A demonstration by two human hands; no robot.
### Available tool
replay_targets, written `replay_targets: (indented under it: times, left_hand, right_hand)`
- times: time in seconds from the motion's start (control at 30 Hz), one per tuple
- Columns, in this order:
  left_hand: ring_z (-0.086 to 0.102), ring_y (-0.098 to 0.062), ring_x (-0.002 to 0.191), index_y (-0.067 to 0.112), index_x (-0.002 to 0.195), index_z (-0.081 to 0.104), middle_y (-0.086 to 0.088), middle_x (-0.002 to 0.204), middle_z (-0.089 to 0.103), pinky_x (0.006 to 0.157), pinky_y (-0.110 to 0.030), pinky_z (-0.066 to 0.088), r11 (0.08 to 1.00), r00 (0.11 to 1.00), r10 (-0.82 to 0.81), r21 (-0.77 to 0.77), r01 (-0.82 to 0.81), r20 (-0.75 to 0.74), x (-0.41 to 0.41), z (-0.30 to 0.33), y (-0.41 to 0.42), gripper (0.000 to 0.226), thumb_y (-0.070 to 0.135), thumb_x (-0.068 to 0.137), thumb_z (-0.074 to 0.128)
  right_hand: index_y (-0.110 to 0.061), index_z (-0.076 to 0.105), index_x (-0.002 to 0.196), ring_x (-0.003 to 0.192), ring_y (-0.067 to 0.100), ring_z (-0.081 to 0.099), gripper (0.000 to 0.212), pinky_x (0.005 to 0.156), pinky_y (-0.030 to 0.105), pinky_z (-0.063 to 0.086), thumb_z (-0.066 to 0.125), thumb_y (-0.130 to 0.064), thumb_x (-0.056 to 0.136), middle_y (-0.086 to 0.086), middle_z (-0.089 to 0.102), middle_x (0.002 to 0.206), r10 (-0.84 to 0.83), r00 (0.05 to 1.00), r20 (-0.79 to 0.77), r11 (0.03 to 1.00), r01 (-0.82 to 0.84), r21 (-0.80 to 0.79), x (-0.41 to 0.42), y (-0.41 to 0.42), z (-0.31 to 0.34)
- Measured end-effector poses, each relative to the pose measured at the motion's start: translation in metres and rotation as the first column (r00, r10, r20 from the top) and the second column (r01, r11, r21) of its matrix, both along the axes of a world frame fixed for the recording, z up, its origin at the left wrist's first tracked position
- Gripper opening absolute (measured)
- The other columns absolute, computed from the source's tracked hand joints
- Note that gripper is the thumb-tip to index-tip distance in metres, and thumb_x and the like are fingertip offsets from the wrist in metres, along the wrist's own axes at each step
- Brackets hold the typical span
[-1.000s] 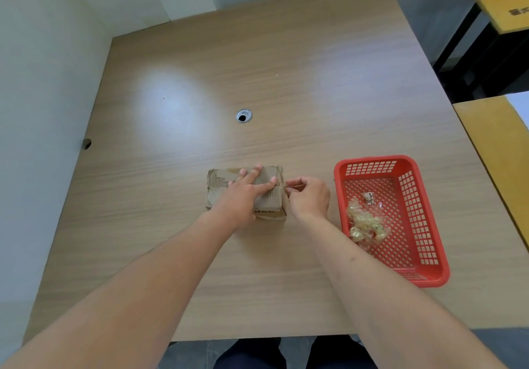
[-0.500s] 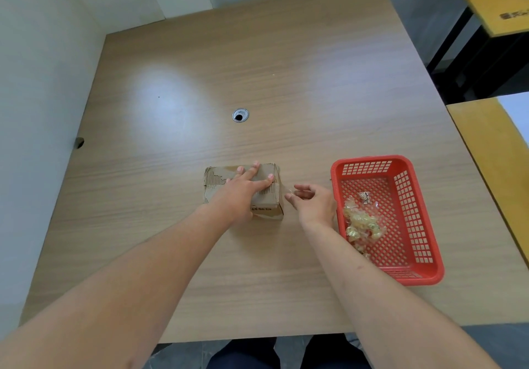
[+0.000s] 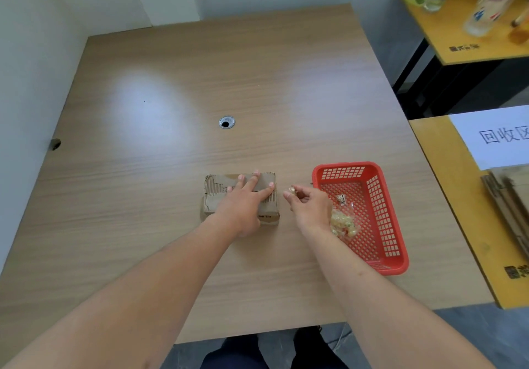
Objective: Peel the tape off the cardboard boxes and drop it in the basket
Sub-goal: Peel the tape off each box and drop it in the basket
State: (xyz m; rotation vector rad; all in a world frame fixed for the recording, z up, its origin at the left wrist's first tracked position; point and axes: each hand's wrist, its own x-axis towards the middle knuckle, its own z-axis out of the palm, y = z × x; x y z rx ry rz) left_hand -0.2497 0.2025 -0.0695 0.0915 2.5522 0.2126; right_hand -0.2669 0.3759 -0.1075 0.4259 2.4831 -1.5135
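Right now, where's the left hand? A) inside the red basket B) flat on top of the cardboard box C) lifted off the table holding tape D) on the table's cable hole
B: the left hand lies with straight fingers spread on top of the cardboard box, while the right hand pinches a small scrap beside the red basket.

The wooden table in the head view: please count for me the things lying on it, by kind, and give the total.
Cardboard box: 1
Red plastic basket: 1
Wad of peeled tape in the basket: 1
Small tape scrap in the basket: 1
Tape bit pinched by the right hand: 1
Total: 5
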Motion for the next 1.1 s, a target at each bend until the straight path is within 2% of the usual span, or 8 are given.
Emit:
replay_targets:
  times: [0.17,0.23,0.33,0.5,0.63,0.87,1.0,1.1]
  left_hand:
    - [0.002,-0.033,0.156,0.042,0.160,0.017,0.001,0.168,-0.001,0.123,-0.054,0.020,0.997,0.996,-0.037,0.064,0.043,-0.086,0.014,-0.001,0.042,0.092,0.014,0.087,0.065]
    - [0.008,-0.030,0.155,0.038,0.159,0.022,0.000,0.167,0.007,0.119,-0.051,0.031,0.997,0.992,-0.018,0.066,0.027,-0.128,0.019,0.001,0.054,0.088,0.015,0.087,0.067]
    - [0.025,-0.027,0.149,0.030,0.158,0.027,0.000,0.162,0.016,0.105,-0.043,0.047,0.999,0.982,0.010,0.046,-0.001,-0.188,0.025,0.006,0.064,0.081,0.021,0.089,0.067]
    - [0.040,-0.022,0.134,0.026,0.154,0.031,0.000,0.151,0.021,0.084,-0.036,0.053,0.998,0.972,0.056,0.033,-0.050,-0.230,0.035,0.014,0.071,0.076,0.029,0.089,0.070]
    - [0.037,-0.023,0.136,0.026,0.155,0.029,-0.001,0.152,0.020,0.086,-0.038,0.054,0.997,0.968,0.077,0.038,-0.070,-0.238,0.042,0.018,0.075,0.077,0.029,0.090,0.070]
    - [0.037,-0.024,0.138,0.024,0.157,0.029,-0.002,0.153,0.022,0.097,-0.041,0.053,0.994,0.957,0.099,0.067,-0.084,-0.273,0.050,0.015,0.076,0.078,0.027,0.090,0.070]
    - [0.033,-0.024,0.141,0.023,0.157,0.029,-0.004,0.154,0.022,0.103,-0.038,0.049,0.994,0.949,0.100,0.079,-0.080,-0.298,0.052,0.013,0.076,0.078,0.026,0.090,0.069]
    - [0.034,-0.025,0.140,0.021,0.157,0.030,-0.005,0.153,0.024,0.105,-0.038,0.047,0.994,0.945,0.097,0.085,-0.074,-0.311,0.052,0.012,0.077,0.078,0.025,0.090,0.069]
  right_hand:
    - [-0.023,0.065,0.136,0.092,0.019,0.066,0.053,0.091,0.035,0.049,0.076,-0.045,0.088,-0.004,0.072,0.086,0.022,0.998,-0.056,0.984,-0.012,0.176,0.004,0.043,0.024]
    - [-0.023,0.070,0.129,0.096,0.018,0.067,0.045,0.093,0.035,0.052,0.075,-0.044,0.090,-0.005,0.074,0.092,0.050,0.997,-0.066,0.965,-0.031,0.260,0.007,0.063,0.029]
    - [-0.019,0.076,0.117,0.087,0.010,0.069,0.026,0.079,0.013,0.051,0.075,-0.026,0.093,-0.004,0.073,0.102,0.104,0.992,-0.070,0.933,-0.073,0.351,0.010,0.088,0.030]
    - [-0.016,0.079,0.102,0.097,0.014,0.060,0.014,0.085,0.018,0.045,0.071,-0.010,0.094,0.001,0.059,0.114,0.152,0.988,0.020,0.916,-0.148,0.372,0.012,0.104,0.024]
    - [-0.030,0.075,0.107,0.076,0.006,0.062,0.024,0.052,0.012,0.041,0.066,-0.012,0.096,-0.008,0.069,0.100,0.136,0.989,0.058,0.910,-0.148,0.387,0.014,0.109,0.022]
    - [-0.024,0.080,0.086,0.078,0.005,0.061,0.009,0.058,0.008,0.033,0.076,-0.017,0.090,-0.009,0.073,0.090,0.126,0.991,0.050,0.919,-0.135,0.370,0.014,0.116,0.019]
    - [-0.028,0.077,0.079,0.088,0.011,0.056,0.011,0.070,0.020,0.041,0.081,-0.022,0.087,-0.002,0.055,0.113,0.130,0.987,0.099,0.935,-0.155,0.318,0.015,0.115,0.015]
    - [-0.026,0.079,0.091,0.082,0.011,0.058,0.013,0.065,0.020,0.043,0.070,-0.017,0.096,0.000,0.068,0.114,0.137,0.980,0.142,0.938,-0.174,0.300,0.015,0.116,0.008]
